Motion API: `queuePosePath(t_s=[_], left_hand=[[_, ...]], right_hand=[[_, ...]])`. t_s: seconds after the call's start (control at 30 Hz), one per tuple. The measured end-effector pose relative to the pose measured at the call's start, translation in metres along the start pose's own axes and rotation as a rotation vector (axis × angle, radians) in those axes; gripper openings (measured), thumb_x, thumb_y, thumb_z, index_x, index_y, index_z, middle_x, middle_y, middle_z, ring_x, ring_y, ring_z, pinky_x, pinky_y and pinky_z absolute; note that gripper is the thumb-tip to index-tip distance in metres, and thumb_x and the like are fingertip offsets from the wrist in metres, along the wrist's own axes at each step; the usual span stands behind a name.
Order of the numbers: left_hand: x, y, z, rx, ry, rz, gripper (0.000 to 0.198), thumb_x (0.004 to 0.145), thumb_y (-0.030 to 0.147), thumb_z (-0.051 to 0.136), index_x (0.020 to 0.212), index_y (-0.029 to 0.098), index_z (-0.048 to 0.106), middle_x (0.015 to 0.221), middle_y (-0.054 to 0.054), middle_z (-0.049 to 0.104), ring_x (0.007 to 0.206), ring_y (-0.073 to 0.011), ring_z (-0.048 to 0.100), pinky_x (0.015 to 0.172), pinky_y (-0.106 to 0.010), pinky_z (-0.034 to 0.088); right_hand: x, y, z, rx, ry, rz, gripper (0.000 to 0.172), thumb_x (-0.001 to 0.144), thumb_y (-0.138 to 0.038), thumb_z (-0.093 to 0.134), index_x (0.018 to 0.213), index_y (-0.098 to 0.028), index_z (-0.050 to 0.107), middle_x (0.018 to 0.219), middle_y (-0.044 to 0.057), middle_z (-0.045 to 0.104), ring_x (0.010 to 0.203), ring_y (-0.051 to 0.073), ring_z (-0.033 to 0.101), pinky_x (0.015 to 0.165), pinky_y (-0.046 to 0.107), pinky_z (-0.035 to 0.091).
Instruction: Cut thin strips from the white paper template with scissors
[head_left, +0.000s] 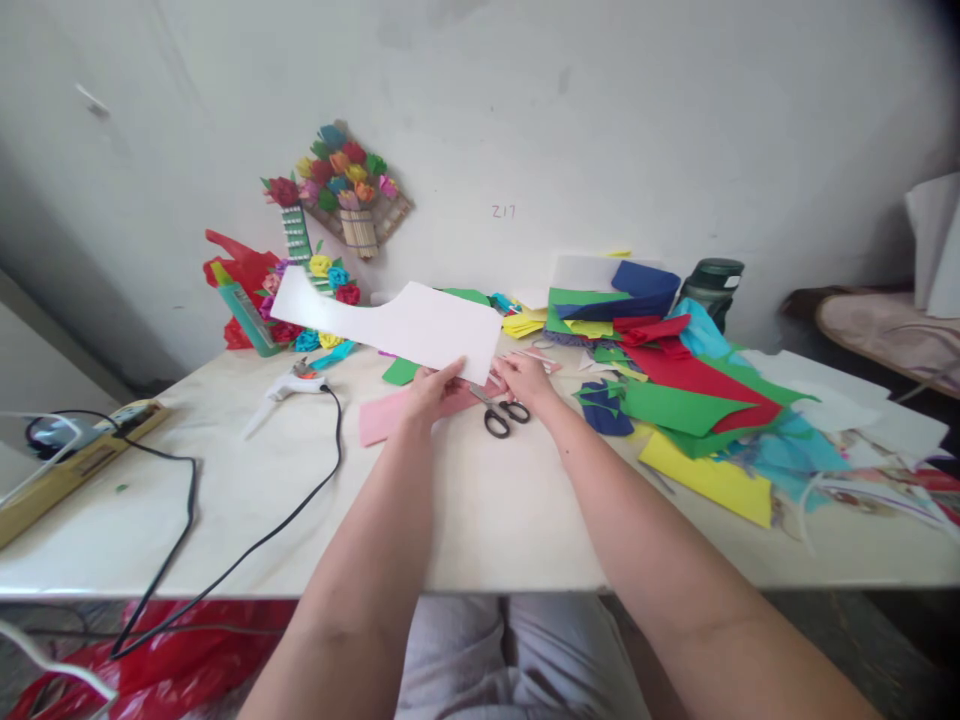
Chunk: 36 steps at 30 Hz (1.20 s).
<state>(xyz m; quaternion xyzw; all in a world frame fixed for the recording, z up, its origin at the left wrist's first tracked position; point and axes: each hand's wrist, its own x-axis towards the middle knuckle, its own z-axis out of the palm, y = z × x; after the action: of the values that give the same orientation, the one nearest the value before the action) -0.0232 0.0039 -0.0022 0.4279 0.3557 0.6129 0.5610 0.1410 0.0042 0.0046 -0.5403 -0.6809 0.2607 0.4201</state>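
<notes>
A white sheet of card [405, 325] with a curved cut-out along its upper edge is held up, tilted, above the table. My left hand [435, 388] grips its lower edge, thumb on top. At its lower right corner, the fingers of my right hand [523, 378] are closed on the card's edge. A thin pale strip or stick shows just behind that hand; whether I hold it too is unclear. Scissors [506, 415] with black handles lie on the table between my hands, blades partly under the card. Pink paper [379, 415] lies beneath.
A white glue gun [281, 392] with a black cord lies left, near a power strip [75, 465]. Behind stand a green glue bottle [247, 310] and paper flowers [322, 265]. Right are coloured papers [686, 405], yellow paper [709, 478] and a dark bottle [712, 288].
</notes>
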Motion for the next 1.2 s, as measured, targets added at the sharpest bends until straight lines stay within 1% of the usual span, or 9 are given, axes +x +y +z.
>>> queuePosePath(t_s=[0.1, 0.2, 0.33, 0.47, 0.6, 0.73, 0.97, 1.07, 1.2], left_hand=[[0.005, -0.006, -0.003, -0.006, 0.069, 0.0, 0.02, 0.063, 0.024, 0.073, 0.07, 0.009, 0.061, 0.057, -0.004, 0.062, 0.043, -0.0086, 0.053, 0.044, -0.02, 0.042], [0.009, -0.012, -0.005, -0.008, 0.09, 0.003, 0.023, 0.063, 0.025, 0.073, 0.076, 0.009, 0.062, 0.061, -0.005, 0.064, 0.045, -0.01, 0.055, 0.045, -0.021, 0.043], [0.011, -0.018, -0.007, 0.017, 0.117, -0.014, 0.025, 0.063, 0.027, 0.073, 0.078, 0.01, 0.063, 0.06, -0.006, 0.064, 0.047, -0.0126, 0.056, 0.049, -0.025, 0.046], [0.012, -0.021, -0.009, 0.113, 0.115, 0.019, 0.028, 0.059, 0.034, 0.075, 0.069, 0.01, 0.062, 0.056, -0.006, 0.062, 0.047, -0.0144, 0.056, 0.049, -0.026, 0.045], [0.015, -0.021, -0.012, 0.121, 0.134, 0.057, 0.028, 0.058, 0.033, 0.076, 0.068, 0.01, 0.063, 0.057, -0.006, 0.062, 0.046, -0.0136, 0.055, 0.045, -0.024, 0.041], [0.018, -0.019, -0.013, 0.012, 0.179, 0.072, 0.024, 0.059, 0.027, 0.075, 0.07, 0.01, 0.063, 0.059, -0.005, 0.063, 0.046, -0.0123, 0.055, 0.047, -0.024, 0.044], [0.02, -0.018, -0.014, -0.181, 0.237, 0.079, 0.024, 0.06, 0.02, 0.075, 0.077, 0.01, 0.063, 0.064, -0.004, 0.064, 0.047, -0.0113, 0.056, 0.047, -0.024, 0.047], [0.018, -0.013, -0.013, -0.19, 0.274, 0.071, 0.025, 0.061, 0.021, 0.075, 0.08, 0.01, 0.063, 0.066, -0.003, 0.065, 0.047, -0.0104, 0.057, 0.043, -0.021, 0.045], [0.015, -0.006, -0.012, -0.209, 0.3, 0.065, 0.023, 0.065, 0.021, 0.072, 0.083, 0.011, 0.062, 0.066, -0.004, 0.066, 0.052, -0.0119, 0.061, 0.046, -0.019, 0.046]], right_hand=[[-0.001, -0.006, -0.01, -0.437, 0.023, -0.092, 0.029, 0.078, -0.04, 0.051, 0.068, -0.018, 0.065, 0.074, 0.007, 0.069, 0.075, 0.02, 0.063, 0.066, 0.028, 0.045], [-0.004, -0.011, -0.017, -0.643, -0.073, -0.071, 0.024, 0.073, -0.041, 0.055, 0.077, -0.021, 0.068, 0.084, 0.007, 0.07, 0.087, 0.023, 0.062, 0.07, 0.029, 0.043], [-0.009, -0.018, -0.022, -0.731, -0.269, -0.062, 0.03, 0.07, -0.043, 0.058, 0.09, -0.021, 0.068, 0.088, 0.006, 0.07, 0.083, 0.022, 0.062, 0.067, 0.027, 0.042], [-0.017, -0.032, -0.021, -0.795, -0.46, -0.036, 0.039, 0.066, -0.033, 0.061, 0.104, -0.022, 0.065, 0.097, 0.007, 0.069, 0.084, 0.023, 0.063, 0.064, 0.027, 0.043], [-0.026, -0.05, -0.014, -0.899, -0.498, -0.051, 0.039, 0.064, -0.018, 0.059, 0.103, -0.017, 0.065, 0.104, 0.012, 0.067, 0.097, 0.026, 0.061, 0.073, 0.03, 0.045], [-0.031, -0.059, -0.008, -0.956, -0.471, -0.051, 0.038, 0.066, -0.014, 0.058, 0.104, -0.013, 0.064, 0.104, 0.017, 0.066, 0.103, 0.028, 0.06, 0.081, 0.033, 0.045], [-0.025, -0.051, -0.009, -0.795, -0.346, -0.004, 0.023, 0.069, -0.018, 0.058, 0.09, -0.016, 0.068, 0.099, 0.013, 0.069, 0.097, 0.028, 0.063, 0.076, 0.033, 0.048], [-0.017, -0.039, -0.005, -0.567, -0.328, 0.094, 0.022, 0.067, -0.018, 0.06, 0.088, -0.015, 0.068, 0.08, 0.011, 0.071, 0.074, 0.024, 0.068, 0.06, 0.028, 0.05], [-0.009, -0.025, 0.004, -0.139, -0.281, 0.258, 0.02, 0.069, -0.019, 0.061, 0.088, -0.013, 0.066, 0.067, 0.006, 0.067, 0.049, 0.016, 0.062, 0.037, 0.021, 0.043]])
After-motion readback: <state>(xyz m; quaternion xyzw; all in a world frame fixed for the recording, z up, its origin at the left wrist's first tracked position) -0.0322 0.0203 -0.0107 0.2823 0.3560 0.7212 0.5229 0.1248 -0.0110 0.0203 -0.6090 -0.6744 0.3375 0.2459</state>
